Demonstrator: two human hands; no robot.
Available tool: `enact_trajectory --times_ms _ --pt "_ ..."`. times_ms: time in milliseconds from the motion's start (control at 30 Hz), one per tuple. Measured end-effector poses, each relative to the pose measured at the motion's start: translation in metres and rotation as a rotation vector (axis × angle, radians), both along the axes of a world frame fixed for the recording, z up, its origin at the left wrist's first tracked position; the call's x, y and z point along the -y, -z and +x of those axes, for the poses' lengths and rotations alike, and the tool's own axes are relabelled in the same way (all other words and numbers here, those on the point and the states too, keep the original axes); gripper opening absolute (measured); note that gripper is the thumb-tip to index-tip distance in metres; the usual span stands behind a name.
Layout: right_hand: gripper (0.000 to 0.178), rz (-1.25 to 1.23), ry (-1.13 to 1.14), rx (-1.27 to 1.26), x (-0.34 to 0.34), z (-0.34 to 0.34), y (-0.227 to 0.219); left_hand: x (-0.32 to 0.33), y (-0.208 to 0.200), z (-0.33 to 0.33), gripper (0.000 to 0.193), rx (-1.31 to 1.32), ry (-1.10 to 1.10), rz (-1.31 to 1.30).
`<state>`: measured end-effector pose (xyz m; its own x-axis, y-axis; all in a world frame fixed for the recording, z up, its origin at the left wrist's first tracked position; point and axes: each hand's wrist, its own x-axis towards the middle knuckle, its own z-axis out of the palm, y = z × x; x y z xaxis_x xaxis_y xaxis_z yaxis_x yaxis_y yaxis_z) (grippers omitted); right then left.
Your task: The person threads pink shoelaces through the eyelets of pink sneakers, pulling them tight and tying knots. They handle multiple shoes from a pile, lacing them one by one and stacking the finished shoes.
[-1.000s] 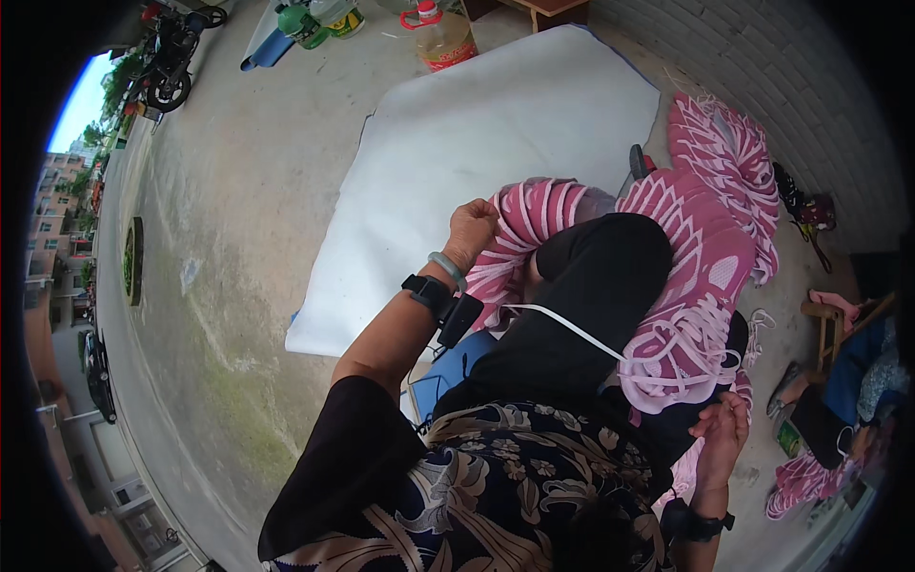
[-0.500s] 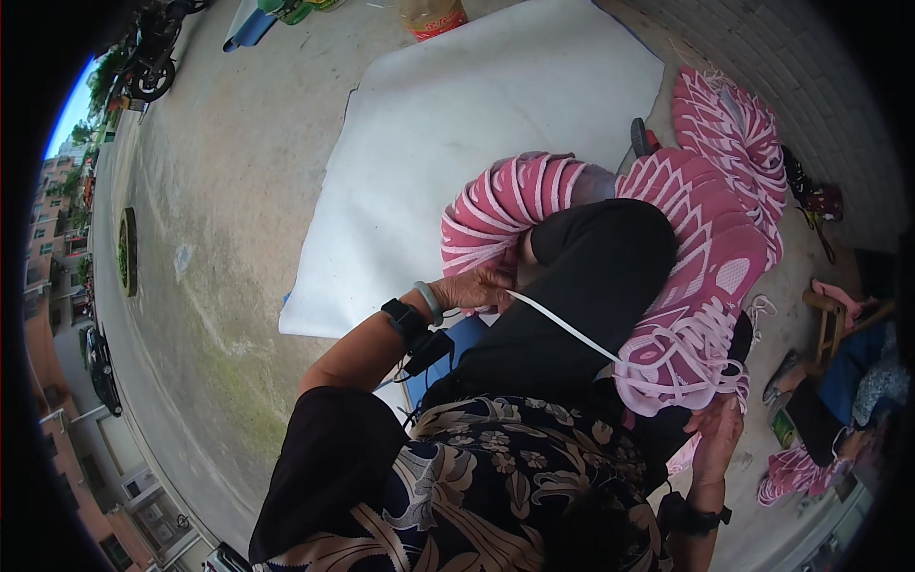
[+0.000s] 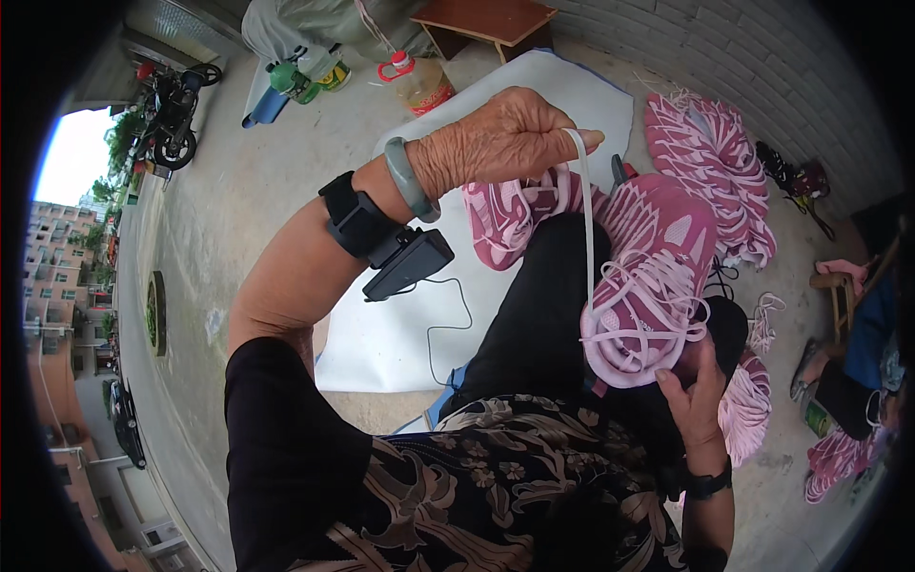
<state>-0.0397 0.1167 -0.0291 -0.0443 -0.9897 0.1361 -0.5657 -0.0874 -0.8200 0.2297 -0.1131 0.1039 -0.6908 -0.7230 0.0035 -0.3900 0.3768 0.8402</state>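
My left hand (image 3: pixel 515 133) is raised above my knee, pinching a pale shoelace (image 3: pixel 587 224). The lace hangs taut down to a pink shoe upper (image 3: pixel 634 334) on my lap, where more lace crosses loosely over the opening. My right hand (image 3: pixel 701 391) grips the upper's near right edge, thumb in front and the other fingers partly hidden. Behind this upper runs a row of nested pink uppers (image 3: pixel 658 205). To the left, past my knee, are further pink uppers (image 3: pixel 500 224), partly covered by my left hand and leg.
A white sheet (image 3: pixel 381 343) covers the ground ahead. Another bundle of uppers (image 3: pixel 710 162) lies by the brick wall (image 3: pixel 686 48). Bottles (image 3: pixel 419 86) and a low brown table (image 3: pixel 486 24) stand at the far side. Someone in blue trousers (image 3: pixel 863 334) sits at the right.
My left hand has lifted from beside the knee, drawing the lace upward. The upper is turned more toward me, with my right hand still at its edge. The view has shifted toward the far side.
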Motion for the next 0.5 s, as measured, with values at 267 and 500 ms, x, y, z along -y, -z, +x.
enact_trajectory --times_ms 267,500 --pt "0.042 0.152 0.023 0.246 -0.004 -0.039 0.025 0.019 -0.096 -0.052 0.036 -0.257 -0.214 0.044" --pt "0.027 0.307 0.229 0.568 0.014 -0.063 0.03 0.117 -0.172 -0.076 0.026 -0.504 -0.368 0.014"
